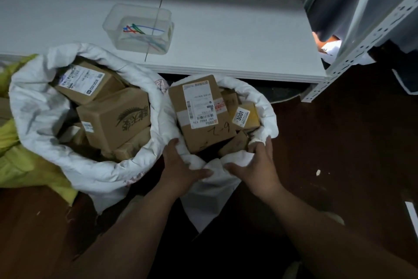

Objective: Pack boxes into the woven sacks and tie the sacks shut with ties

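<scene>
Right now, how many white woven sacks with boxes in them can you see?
2. The larger sack stands open on the left, beside yellow-green fabric. The smaller sack sits right of it, both hands, left hand and right hand, at its near rim. Others may be out of frame.

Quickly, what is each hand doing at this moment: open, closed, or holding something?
Left hand: grips the near rim of the right woven sack.
Right hand: grips the same rim, fingers curled into the fabric.
</scene>
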